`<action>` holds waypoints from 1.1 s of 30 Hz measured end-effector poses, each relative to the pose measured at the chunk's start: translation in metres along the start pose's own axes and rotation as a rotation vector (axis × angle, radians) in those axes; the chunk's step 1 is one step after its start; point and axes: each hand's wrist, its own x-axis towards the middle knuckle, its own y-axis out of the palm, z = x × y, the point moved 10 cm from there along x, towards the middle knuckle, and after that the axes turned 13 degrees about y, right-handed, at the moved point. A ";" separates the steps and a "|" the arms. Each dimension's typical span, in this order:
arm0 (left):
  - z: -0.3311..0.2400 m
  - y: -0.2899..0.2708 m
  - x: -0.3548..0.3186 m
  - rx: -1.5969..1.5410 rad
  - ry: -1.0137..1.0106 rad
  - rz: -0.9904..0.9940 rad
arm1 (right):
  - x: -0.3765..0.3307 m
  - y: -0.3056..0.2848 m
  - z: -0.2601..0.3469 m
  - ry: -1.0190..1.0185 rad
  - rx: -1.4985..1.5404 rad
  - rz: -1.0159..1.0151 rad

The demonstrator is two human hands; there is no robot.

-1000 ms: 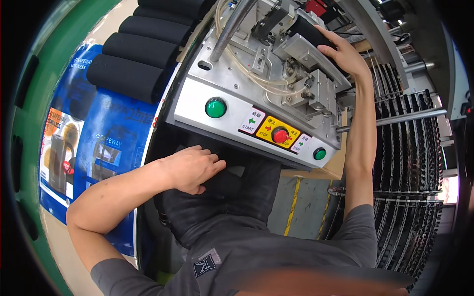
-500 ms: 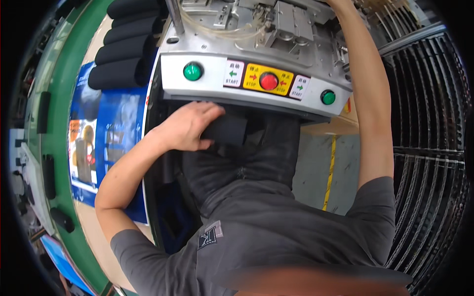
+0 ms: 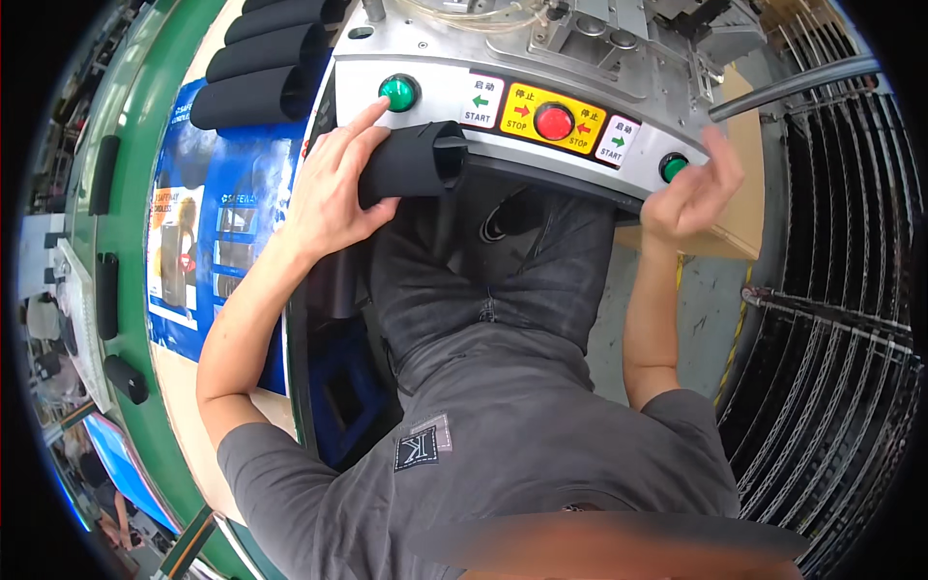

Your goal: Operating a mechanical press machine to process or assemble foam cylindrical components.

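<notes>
My left hand (image 3: 324,193) holds a black, soft-looking fabric sleeve (image 3: 411,162), thumb below it, at the front of a metal machine (image 3: 464,39). The sleeve is curled into a tube, its open end facing right. My left index finger reaches up to the lower edge of the left green button (image 3: 399,94) on the white front panel (image 3: 358,77). At the panel's other end, my right hand (image 3: 688,198) is open and empty, fingers raised and slightly blurred. Its thumb side is at the right green button (image 3: 674,166); whether it presses, I cannot make out.
A red button (image 3: 554,122) sits mid-panel on a yellow label. Several black sleeves (image 3: 251,99) lie in a row on the blue printed sheet (image 3: 217,203) at left. A cardboard box (image 3: 739,193) and black wire racks (image 3: 822,387) stand at right. Far left runs a green strip (image 3: 126,290).
My left hand has lifted the black sleeve from near my lap to the panel's left button. My right hand has come back from the far part of the machine to the right button.
</notes>
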 end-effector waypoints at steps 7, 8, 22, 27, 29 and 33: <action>-0.014 -0.040 -0.009 0.184 0.232 -0.398 | -0.180 0.116 0.007 0.339 0.119 0.895; -0.016 -0.042 -0.011 0.213 0.253 -0.420 | -0.212 0.129 -0.008 0.444 0.116 0.958; 0.015 -0.042 -0.026 -0.308 -0.057 -0.472 | -0.417 0.154 -0.117 0.865 -0.294 1.791; 0.047 -0.004 -0.029 -1.248 -0.408 -0.460 | -0.412 0.160 -0.118 0.847 -0.255 1.730; 0.048 0.012 -0.028 -1.538 -0.496 -0.464 | -0.414 0.161 -0.120 0.833 -0.247 1.712; 0.050 0.021 -0.032 -1.766 -0.589 -0.552 | -0.416 0.158 -0.126 0.851 -0.309 1.715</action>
